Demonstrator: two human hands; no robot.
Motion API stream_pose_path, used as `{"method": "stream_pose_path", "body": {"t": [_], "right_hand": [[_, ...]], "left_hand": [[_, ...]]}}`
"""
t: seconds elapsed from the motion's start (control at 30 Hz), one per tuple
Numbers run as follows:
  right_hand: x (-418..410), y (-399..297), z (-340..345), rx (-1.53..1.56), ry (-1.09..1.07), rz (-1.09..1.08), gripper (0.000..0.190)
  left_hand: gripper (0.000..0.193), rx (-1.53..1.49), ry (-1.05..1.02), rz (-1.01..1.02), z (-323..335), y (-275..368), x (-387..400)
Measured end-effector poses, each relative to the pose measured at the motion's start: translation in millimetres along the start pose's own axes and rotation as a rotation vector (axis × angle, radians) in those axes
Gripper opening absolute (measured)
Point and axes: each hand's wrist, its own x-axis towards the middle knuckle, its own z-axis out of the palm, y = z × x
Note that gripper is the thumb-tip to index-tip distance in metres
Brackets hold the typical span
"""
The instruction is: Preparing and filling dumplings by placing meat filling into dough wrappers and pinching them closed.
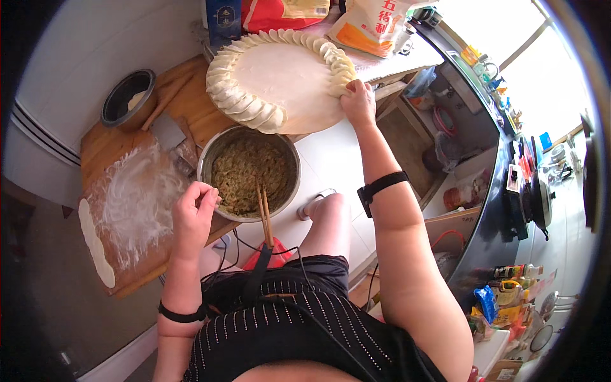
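A ring of overlapping folded dumplings (248, 106) lies along the rim of a large round board (286, 76). My right hand (359, 98) has its fingertips on the dumpling at the ring's right end. My left hand (196, 203) is raised by the left rim of a metal bowl (296, 167), thumb and fingertips together; whether something small is between them I cannot tell. Minced filling (243, 167) is in the bowl, with wooden chopsticks (265, 215) standing in it and leaning towards me. A row of flat dough wrappers (95, 243) rests at the left edge of the floured wooden table (102, 138).
On the table are a dark bowl (109, 102) with dough, a rolling pin (167, 100) and a metal scraper (167, 131). Flour bags (370, 28) stand behind the round board. At the right run open cabinets and a dark counter (487, 210). Black cables hang before my waist.
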Motion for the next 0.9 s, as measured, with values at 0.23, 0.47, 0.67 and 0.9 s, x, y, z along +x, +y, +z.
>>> {"method": "stream_pose_path", "body": {"t": [0.23, 0.47, 0.67, 0.9], "right_hand": [[-1.8, 9.2, -1.9, 0.002, 0.007, 0.015, 0.033], [-2.8, 24.4, -10.4, 0.369, 0.095, 0.170, 0.025], [-20.2, 28.2, -10.6, 0.718, -0.075, 0.440, 0.023], [-18.8, 22.3, 1.7, 0.276, 0.030, 0.333, 0.037]], "left_hand": [[0.014, -0.007, -0.028, 0.008, 2.9, 1.7, 2.2], [0.014, -0.170, -0.016, -0.036, -2.4, 0.5, 5.6], [0.016, -0.263, -0.010, -0.040, -12.8, -4.4, 7.1], [0.016, -0.280, -0.019, -0.035, -13.0, -1.1, 4.9]]}}
